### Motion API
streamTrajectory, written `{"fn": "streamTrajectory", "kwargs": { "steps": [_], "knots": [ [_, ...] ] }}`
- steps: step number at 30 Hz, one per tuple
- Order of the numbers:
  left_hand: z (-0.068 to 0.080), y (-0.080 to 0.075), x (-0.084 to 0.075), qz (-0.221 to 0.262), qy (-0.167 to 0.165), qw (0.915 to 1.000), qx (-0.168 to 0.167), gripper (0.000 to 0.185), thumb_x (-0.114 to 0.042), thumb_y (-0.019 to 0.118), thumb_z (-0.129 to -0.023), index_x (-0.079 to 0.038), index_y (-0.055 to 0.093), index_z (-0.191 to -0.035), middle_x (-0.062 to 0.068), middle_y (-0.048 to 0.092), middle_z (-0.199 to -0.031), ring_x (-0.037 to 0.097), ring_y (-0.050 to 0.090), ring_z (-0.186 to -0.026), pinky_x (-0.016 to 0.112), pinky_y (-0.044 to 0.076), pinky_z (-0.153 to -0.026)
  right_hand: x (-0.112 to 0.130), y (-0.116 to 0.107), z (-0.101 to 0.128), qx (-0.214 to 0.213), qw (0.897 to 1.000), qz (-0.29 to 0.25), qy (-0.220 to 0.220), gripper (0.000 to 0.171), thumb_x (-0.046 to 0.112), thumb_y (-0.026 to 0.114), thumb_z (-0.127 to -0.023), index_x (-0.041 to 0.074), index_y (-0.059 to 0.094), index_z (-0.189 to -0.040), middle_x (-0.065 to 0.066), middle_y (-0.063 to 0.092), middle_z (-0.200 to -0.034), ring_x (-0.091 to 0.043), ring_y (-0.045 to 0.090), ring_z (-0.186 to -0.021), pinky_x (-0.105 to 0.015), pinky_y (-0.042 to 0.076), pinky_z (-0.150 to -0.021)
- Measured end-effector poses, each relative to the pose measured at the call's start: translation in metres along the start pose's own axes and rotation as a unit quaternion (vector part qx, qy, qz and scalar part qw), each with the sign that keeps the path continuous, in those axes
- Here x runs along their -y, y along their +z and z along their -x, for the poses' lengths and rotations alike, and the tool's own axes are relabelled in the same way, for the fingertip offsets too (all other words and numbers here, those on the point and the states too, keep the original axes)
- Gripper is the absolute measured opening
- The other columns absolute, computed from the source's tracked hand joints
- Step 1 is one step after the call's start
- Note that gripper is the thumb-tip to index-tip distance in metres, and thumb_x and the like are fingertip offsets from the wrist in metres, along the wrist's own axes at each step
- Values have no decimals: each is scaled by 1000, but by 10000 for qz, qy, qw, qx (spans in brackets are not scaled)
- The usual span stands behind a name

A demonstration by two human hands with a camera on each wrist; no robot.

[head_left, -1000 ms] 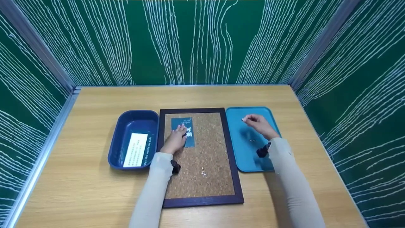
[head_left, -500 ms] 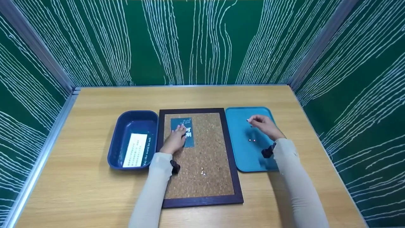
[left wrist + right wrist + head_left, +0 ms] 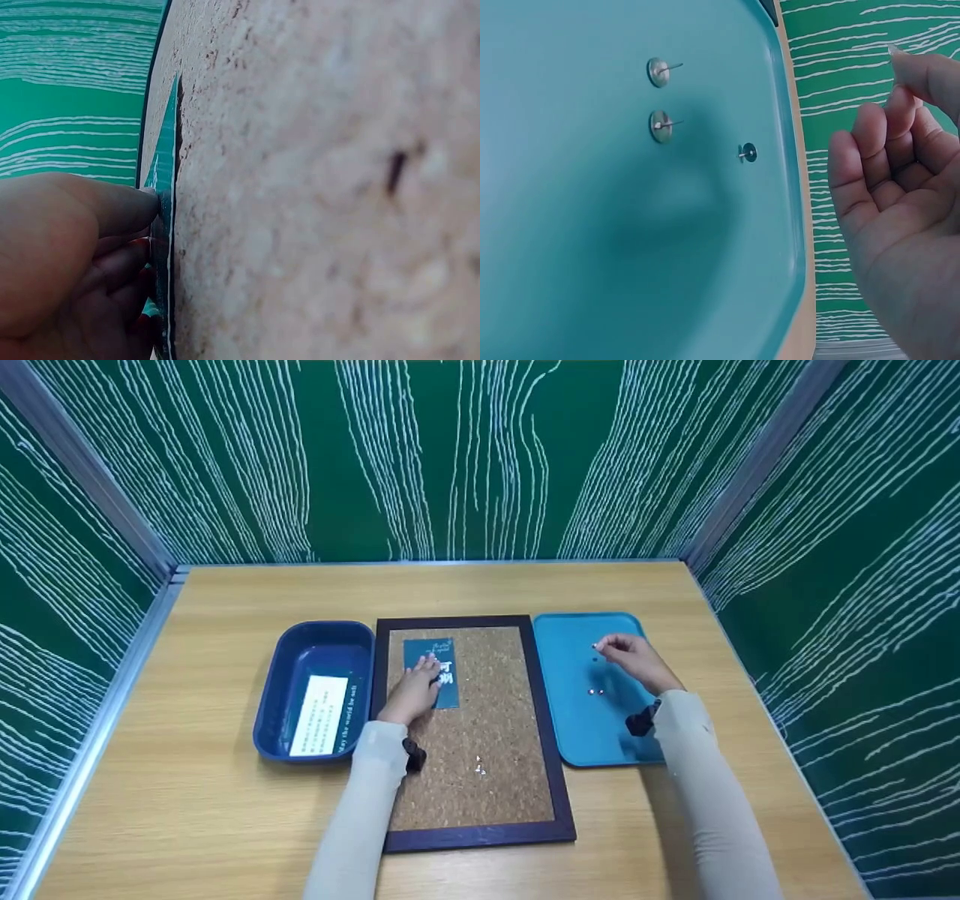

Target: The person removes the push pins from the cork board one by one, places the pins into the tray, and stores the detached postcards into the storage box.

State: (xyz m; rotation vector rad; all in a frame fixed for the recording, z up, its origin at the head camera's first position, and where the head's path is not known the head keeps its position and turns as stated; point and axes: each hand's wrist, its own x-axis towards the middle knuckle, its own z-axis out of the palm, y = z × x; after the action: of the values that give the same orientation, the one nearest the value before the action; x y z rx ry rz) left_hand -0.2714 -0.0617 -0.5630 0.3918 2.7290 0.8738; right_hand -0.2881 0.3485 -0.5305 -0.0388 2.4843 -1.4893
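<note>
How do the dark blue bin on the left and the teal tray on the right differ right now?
The dark blue bin is deep with tall walls; the teal tray is shallow and nearly flat. The bin holds a white printed card; the tray holds small metal thumbtacks. No hand is at the bin, while the right hand hovers over the tray. Both sit on the wooden table, flanking the cork board.

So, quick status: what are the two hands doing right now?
Left hand presses dark card flat on cork board. Right hand pinches a small pin above teal tray. Nothing in the way.
</note>
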Motion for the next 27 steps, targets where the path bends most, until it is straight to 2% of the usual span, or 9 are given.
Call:
{"fn": "streamTrajectory", "kwargs": {
  "steps": [7,15,27],
  "knots": [
    [1,0,1,-20,15,10000,11,49,-19,42,-103,-5,32,-149,10,21,-159,25,14,-149,42,11,-122,-1,1,1,1,9999,12,153,54,44,51,-98,-4,52,-123,-22,50,-126,-29,45,-110,-47,35,-104],
    [-1,1,2,-38,29,10000,-16,48,-18,43,-103,-5,33,-149,9,21,-159,25,15,-149,43,12,-122,0,0,2,-84,9999,-7,68,52,42,51,-98,-5,53,-121,-22,51,-124,-30,46,-107,-47,37,-101],
    [0,1,2,9,118,9998,-157,48,-17,44,-102,-1,36,-147,13,25,-158,28,18,-148,45,13,-121,-1,-2,4,-5,9997,-208,96,48,38,51,-99,-5,52,-121,-21,49,-128,-37,43,-120,-49,35,-108]
  ]
}}
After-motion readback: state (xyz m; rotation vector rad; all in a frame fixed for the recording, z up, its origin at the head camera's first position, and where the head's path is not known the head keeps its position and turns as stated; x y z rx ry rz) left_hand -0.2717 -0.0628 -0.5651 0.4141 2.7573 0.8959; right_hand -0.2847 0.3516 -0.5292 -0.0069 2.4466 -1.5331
